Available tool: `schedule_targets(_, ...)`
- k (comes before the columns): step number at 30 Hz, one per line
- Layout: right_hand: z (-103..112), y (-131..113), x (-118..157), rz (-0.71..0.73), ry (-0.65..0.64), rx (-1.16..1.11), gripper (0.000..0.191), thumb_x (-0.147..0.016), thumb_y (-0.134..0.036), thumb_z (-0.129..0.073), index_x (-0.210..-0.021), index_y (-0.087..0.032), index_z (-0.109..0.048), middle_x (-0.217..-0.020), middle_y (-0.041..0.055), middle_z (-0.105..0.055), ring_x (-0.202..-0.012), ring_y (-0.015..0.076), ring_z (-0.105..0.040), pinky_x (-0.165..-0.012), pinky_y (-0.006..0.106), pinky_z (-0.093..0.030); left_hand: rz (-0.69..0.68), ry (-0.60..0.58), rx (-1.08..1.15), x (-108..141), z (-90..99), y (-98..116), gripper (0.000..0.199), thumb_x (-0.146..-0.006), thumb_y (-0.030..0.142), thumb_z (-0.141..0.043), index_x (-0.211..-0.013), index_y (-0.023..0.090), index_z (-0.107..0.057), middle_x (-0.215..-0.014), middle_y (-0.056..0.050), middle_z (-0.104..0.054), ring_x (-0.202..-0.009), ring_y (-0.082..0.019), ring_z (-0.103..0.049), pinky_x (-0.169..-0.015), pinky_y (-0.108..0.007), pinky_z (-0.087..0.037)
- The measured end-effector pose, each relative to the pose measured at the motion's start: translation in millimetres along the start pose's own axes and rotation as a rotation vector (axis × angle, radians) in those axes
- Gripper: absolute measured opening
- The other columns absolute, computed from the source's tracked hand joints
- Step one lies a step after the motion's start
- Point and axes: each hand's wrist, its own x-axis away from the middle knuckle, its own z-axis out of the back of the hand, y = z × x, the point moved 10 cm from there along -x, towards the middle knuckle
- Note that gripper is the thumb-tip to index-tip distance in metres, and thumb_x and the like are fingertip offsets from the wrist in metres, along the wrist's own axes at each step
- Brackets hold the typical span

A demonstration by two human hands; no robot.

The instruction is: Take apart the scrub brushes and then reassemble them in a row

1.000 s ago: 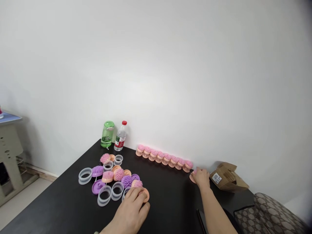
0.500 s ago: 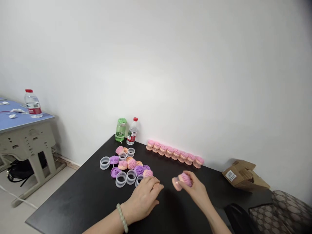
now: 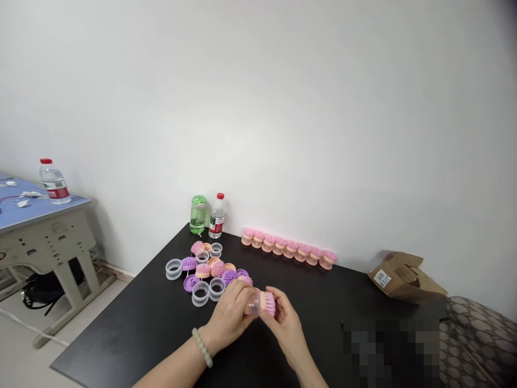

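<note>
In front of me, both hands meet on one small round scrubbing brush (image 3: 266, 304), held sideways over the black table. My right hand (image 3: 285, 318) pinches its pink bristled end between thumb and fingers. My left hand (image 3: 231, 311), with a beaded bracelet at the wrist, is closed around the clear and peach end; its fingers partly hide that part. Just beyond my left hand lie loose pink bristled heads (image 3: 203, 270), purple bristled heads (image 3: 188, 263) and translucent rings (image 3: 201, 294). Along the wall stands a row of several pink-and-peach brushes (image 3: 279, 246).
A green bottle (image 3: 197, 214) and a red-capped water bottle (image 3: 216, 216) stand at the table's back corner. To the right are an opened cardboard box (image 3: 407, 277) and a patterned fabric item (image 3: 480, 339). A blue-topped desk (image 3: 24, 213) holds another bottle (image 3: 55, 183) at far left.
My right hand has moved left with the brush and joined my left hand. The left hand now grips the brush's other end. The view has shifted slightly.
</note>
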Motion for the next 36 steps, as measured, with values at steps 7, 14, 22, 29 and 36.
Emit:
schedule_targets(7, 0, -15, 7, 0.018, -0.071, 0.116, 0.027, -0.081, -0.035, -0.073, -0.104, -0.023, -0.066, -0.094, 0.004, -0.07, -0.082, 0.0221, -0.067, -0.074, 0.031, -0.055, -0.108, 0.025, -0.037, -2, 3.9, 15, 0.025, -0.091, 0.011, -0.06, -0.115, 0.018, -0.057, -0.108, -0.009, -0.066, -0.097, -0.023, -0.063, -0.084, -0.037, -0.053)
schedule_targets(14, 0, -31, 13, 0.203, -0.108, 0.21, 0.043, -0.077, -0.024, -0.077, -0.117, -0.028, -0.064, -0.127, 0.0081, -0.063, -0.122, 0.0294, -0.059, -0.102, 0.042, -0.049, -0.038, 0.011, 0.023, 0, 1.5, 4, 0.037, -0.078, 0.013, -0.072, -0.111, 0.019, -0.057, -0.107, -0.008, -0.069, -0.098, -0.024, -0.065, -0.084, -0.035, -0.055)
schedule_targets(22, 4, -7, 6, 0.002, -0.118, 0.176, 0.036, -0.084, -0.041, -0.069, -0.115, -0.023, -0.062, -0.105, 0.0073, -0.071, -0.097, 0.0257, -0.069, -0.089, 0.038, -0.055, -0.113, 0.036, -0.075, -2, 6.7, 17, 0.029, -0.085, 0.008, -0.063, -0.111, 0.018, -0.057, -0.104, -0.009, -0.067, -0.093, -0.022, -0.064, -0.081, -0.036, -0.055)
schedule_targets(29, 6, -10, 10, -0.046, -0.044, -0.069, 0.075, -0.069, -0.039, -0.084, -0.134, -0.029, -0.049, -0.128, 0.0099, -0.064, -0.12, 0.0297, -0.061, -0.099, 0.043, -0.05, -0.135, 0.012, -0.076, -4, 6.2, 20, 0.027, -0.088, 0.009, -0.059, -0.113, 0.018, -0.056, -0.105, -0.009, -0.067, -0.095, -0.023, -0.063, -0.083, -0.038, -0.054)
schedule_targets(36, -1, -8, 12, -0.089, -0.045, -0.134, 0.062, -0.066, -0.044, -0.085, -0.119, -0.027, -0.06, -0.119, 0.0089, -0.069, -0.109, 0.0294, -0.066, -0.093, 0.042, -0.053, -0.139, -0.017, -0.062, -4, 3.5, 20, 0.029, -0.092, 0.01, -0.055, -0.12, 0.019, -0.056, -0.107, -0.01, -0.067, -0.098, -0.023, -0.063, -0.085, -0.039, -0.053)
